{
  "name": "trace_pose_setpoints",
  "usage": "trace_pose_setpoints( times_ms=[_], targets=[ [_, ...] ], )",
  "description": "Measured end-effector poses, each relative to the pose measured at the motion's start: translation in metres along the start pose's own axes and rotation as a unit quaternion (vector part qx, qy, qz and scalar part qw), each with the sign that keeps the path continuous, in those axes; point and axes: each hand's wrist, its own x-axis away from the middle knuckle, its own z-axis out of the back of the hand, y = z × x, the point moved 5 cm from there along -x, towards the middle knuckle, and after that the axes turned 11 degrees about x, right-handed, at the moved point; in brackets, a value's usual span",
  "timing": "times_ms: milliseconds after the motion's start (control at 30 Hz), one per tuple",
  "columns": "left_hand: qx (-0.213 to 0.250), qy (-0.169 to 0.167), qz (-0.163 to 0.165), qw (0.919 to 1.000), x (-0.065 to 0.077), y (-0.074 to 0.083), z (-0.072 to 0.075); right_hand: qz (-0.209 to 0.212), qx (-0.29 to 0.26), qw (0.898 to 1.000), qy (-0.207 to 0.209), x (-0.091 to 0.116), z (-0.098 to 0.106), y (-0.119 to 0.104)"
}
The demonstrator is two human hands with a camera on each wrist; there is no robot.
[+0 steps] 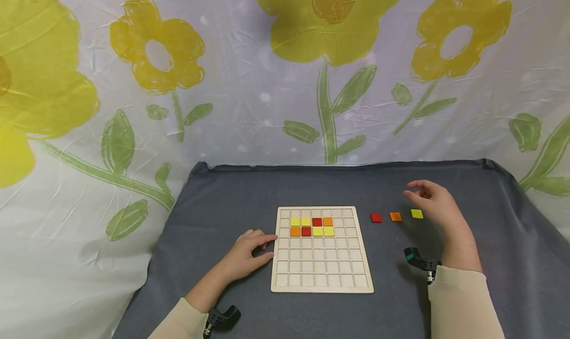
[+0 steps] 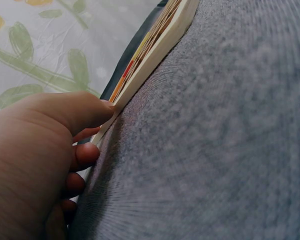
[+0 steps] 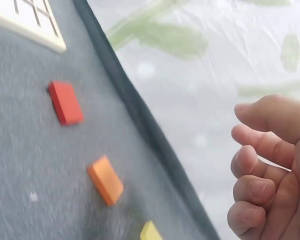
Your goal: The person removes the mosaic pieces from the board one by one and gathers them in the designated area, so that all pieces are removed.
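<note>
A light wooden grid board lies flat on the grey cloth, with two rows of yellow, red and orange square tiles in its upper cells. At its left edge rests my left hand, thumb and forefinger touching the frame. My left fingertips meet the board's rim in the left wrist view. Raised over the cloth, my right hand has its fingers loosely bent and holds nothing. Below and left of it lie three loose tiles: yellow, orange and red. The right wrist view shows the orange tile apart from the fingers.
Dark grey cloth covers the table. Behind its far edge hangs a pale curtain with yellow flowers. Each wrist carries a black camera mount, such as the right mount.
</note>
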Motion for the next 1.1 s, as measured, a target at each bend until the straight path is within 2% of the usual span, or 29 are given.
trace_pose_setpoints(
  times_ms=[333, 633, 1100],
  targets=[
    [-0.003, 0.003, -0.005, 1.0000, 0.000, 0.001, 0.001, 0.047, -0.018, 0.999, -0.010, 0.000, -0.002, -0.031],
    [0.001, 0.002, -0.004, 1.0000, 0.000, 0.003, 0.002, 0.064, -0.029, 0.997, -0.021, 0.000, -0.009, -0.049],
    [0.001, 0.005, -0.011, 0.9999, 0.000, 0.003, 0.002, 0.112, -0.038, 0.992, -0.045, -0.001, -0.024, -0.075]
  ],
)
